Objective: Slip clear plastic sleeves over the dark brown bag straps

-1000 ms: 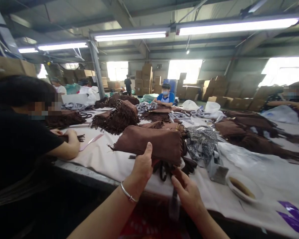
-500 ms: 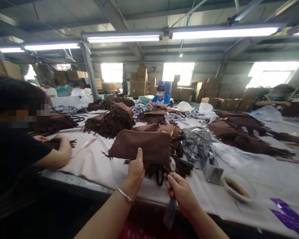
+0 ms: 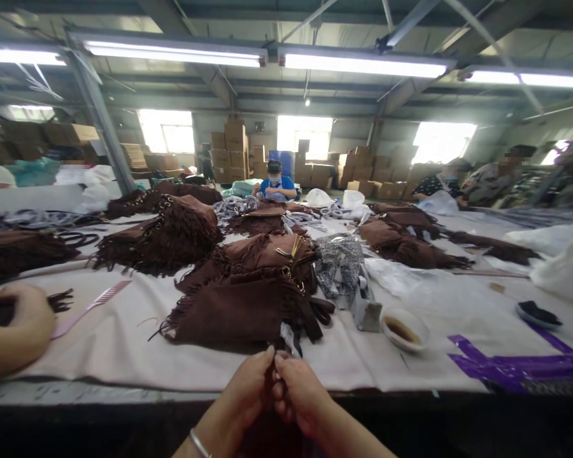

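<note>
My left hand [image 3: 249,389] and my right hand [image 3: 300,389] meet at the table's front edge, thumbs and fingertips pressed together. Whatever they pinch is too small and dark to make out. Just beyond my fingertips lies a dark brown fringed bag [image 3: 229,315], flat on the white cloth. A small clear plastic piece [image 3: 290,338] hangs at its near right corner. Behind it is a pile of similar brown bags [image 3: 248,254] with gold zips and rings, and dark strap loops [image 3: 319,312] stick out on its right.
Right of the pile stand a crumpled silvery bag [image 3: 339,264], a grey metal holder [image 3: 367,308] and a bowl of brown liquid [image 3: 403,331]. Purple tape [image 3: 516,369] lies farther right. At left, a pink comb [image 3: 90,308] lies near a co-worker's arm [image 3: 23,327].
My left hand has let go of the brown bag, which now lies on the table, and has come beside my right hand. The view has turned to the right.
</note>
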`<control>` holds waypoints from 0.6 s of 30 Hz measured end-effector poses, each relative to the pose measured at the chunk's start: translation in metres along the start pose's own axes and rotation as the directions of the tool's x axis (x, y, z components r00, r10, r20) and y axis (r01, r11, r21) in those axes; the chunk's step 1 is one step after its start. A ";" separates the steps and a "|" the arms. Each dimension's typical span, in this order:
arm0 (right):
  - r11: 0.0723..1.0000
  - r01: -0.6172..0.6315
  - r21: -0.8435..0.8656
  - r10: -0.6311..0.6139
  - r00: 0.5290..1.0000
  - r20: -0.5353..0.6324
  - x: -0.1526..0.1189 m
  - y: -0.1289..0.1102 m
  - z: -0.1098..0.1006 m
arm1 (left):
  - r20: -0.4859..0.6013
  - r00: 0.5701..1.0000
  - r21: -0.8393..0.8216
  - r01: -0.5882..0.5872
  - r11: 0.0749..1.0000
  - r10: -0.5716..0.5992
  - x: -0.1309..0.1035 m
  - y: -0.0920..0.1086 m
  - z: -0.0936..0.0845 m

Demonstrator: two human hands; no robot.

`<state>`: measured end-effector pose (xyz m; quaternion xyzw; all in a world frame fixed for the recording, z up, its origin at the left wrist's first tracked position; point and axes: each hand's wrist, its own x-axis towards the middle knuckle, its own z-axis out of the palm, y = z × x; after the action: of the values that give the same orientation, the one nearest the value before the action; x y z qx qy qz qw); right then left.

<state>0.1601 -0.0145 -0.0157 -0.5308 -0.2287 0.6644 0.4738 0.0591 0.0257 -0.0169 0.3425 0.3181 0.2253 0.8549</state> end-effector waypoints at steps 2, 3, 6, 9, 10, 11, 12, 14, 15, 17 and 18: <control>1.000 -0.002 0.007 0.002 1.000 0.001 -0.003 0.004 -0.002 | 0.001 0.999 -0.044 0.041 0.998 -0.041 0.009 -0.003 0.001; 1.000 0.004 0.002 -0.004 1.000 0.000 -0.004 0.006 -0.004 | -0.028 0.999 -0.067 0.036 0.997 -0.038 0.013 -0.005 0.001; 0.990 0.047 -0.131 -0.048 0.999 -0.008 -0.003 0.009 -0.010 | -0.161 0.987 -0.110 -0.026 0.994 0.007 0.019 -0.011 0.001; 0.935 0.093 -0.343 -0.110 0.994 -0.029 0.004 0.011 -0.011 | -0.220 0.975 -0.072 -0.042 0.996 0.025 0.019 -0.014 0.003; 0.923 0.092 -0.374 -0.112 0.993 -0.033 0.007 0.011 -0.010 | -0.235 0.971 -0.062 -0.050 0.997 0.034 0.018 -0.014 0.004; 0.920 0.083 -0.383 -0.104 0.994 -0.036 0.010 0.012 -0.009 | -0.252 0.967 -0.059 -0.060 0.996 0.043 0.018 -0.014 0.005; 0.923 0.069 -0.378 -0.087 0.996 -0.030 0.011 0.012 -0.009 | -0.273 0.961 -0.056 -0.066 0.996 0.049 0.017 -0.014 0.006; 0.916 0.056 -0.397 -0.059 0.998 0.006 0.010 0.013 -0.009 | -0.312 0.949 -0.039 -0.067 0.997 0.052 0.017 -0.015 0.006; 0.899 0.071 -0.432 -0.063 0.997 0.033 0.008 0.013 -0.010 | -0.325 0.944 -0.027 -0.070 0.997 0.057 0.018 -0.015 0.005; 0.826 0.177 -0.536 -0.153 0.984 0.089 -0.002 0.010 -0.015 | -0.346 0.935 -0.010 -0.090 0.996 0.081 0.019 -0.016 0.004; 0.767 0.260 -0.587 -0.242 0.964 0.112 -0.008 0.006 -0.020 | -0.347 0.933 -0.014 -0.104 0.995 0.092 0.019 -0.016 0.003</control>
<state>0.1760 -0.0278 -0.0230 -0.6074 -0.5016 0.4971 0.3638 0.0770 0.0249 -0.0343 0.2990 0.4422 0.3294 0.7788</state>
